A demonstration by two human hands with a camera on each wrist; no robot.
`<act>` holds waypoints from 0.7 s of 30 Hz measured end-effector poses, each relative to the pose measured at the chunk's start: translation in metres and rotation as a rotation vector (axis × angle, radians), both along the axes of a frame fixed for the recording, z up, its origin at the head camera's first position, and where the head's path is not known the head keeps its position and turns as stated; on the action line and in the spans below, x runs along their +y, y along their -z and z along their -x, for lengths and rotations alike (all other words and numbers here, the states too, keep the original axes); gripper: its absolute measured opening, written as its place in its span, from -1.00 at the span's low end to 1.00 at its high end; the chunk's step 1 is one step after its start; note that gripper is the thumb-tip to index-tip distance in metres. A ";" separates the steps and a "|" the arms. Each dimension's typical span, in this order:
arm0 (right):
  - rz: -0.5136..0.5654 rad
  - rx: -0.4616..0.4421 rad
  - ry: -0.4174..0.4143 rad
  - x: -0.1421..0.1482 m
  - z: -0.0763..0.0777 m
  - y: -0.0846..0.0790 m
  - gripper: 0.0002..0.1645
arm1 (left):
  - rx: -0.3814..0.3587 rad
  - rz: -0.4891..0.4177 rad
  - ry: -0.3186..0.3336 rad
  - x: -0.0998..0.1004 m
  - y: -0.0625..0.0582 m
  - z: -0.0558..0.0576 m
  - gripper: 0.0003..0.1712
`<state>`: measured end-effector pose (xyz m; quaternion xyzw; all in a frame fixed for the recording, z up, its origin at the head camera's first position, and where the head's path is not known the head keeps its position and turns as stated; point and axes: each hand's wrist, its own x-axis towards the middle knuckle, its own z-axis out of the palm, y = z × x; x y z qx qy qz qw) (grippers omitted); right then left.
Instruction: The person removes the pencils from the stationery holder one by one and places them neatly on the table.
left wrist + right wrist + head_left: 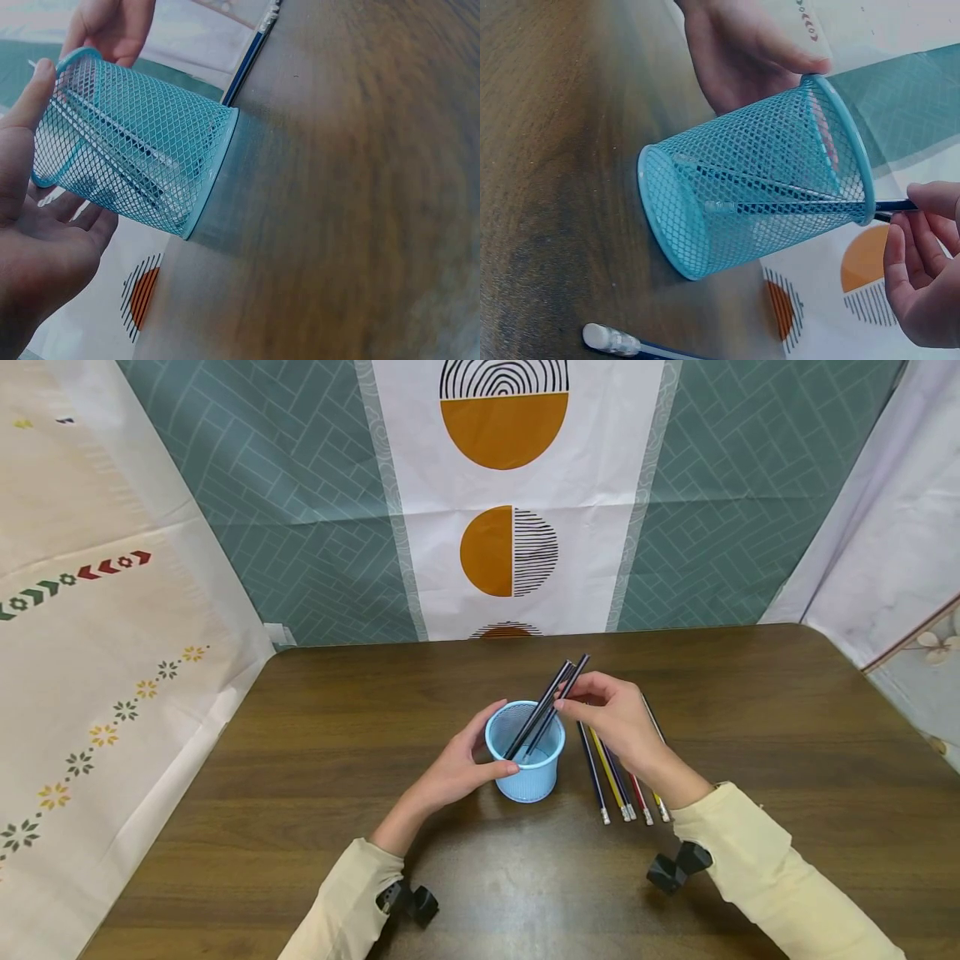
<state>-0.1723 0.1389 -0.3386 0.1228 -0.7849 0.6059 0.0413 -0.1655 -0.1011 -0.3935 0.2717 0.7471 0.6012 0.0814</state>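
Note:
A light blue mesh pencil cup (527, 787) stands on the table, and my left hand (453, 770) holds it by the rim, thumb on the near side and fingers round the far side. Several dark pencils (534, 725) lean inside, eraser ends down, their tops sticking out toward the back right. My right hand (618, 714) pinches one dark pencil (894, 205) between thumb and fingers just above the rim. In the right wrist view that pencil's eraser end shows through the mesh, inside the cup.
Several pencils (597, 777) in dark blue, yellow and red lie side by side right of the cup, eraser ends toward me, partly under my right hand. The brown wooden table (337, 735) ends at a patterned cloth backdrop (315, 527).

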 end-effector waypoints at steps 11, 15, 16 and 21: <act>-0.046 0.069 -0.026 0.001 -0.004 -0.011 -0.73 | -0.004 0.013 -0.006 0.001 -0.002 -0.001 0.03; -0.064 0.095 -0.046 0.001 -0.006 -0.014 -0.73 | -0.005 0.016 -0.005 0.001 -0.002 -0.001 0.05; -0.072 0.105 -0.050 0.000 -0.006 -0.015 -0.74 | -0.005 0.016 -0.004 0.001 -0.002 -0.001 0.05; -0.115 0.173 -0.055 -0.002 -0.006 -0.020 -0.81 | -0.010 0.017 -0.008 0.001 -0.001 0.000 0.04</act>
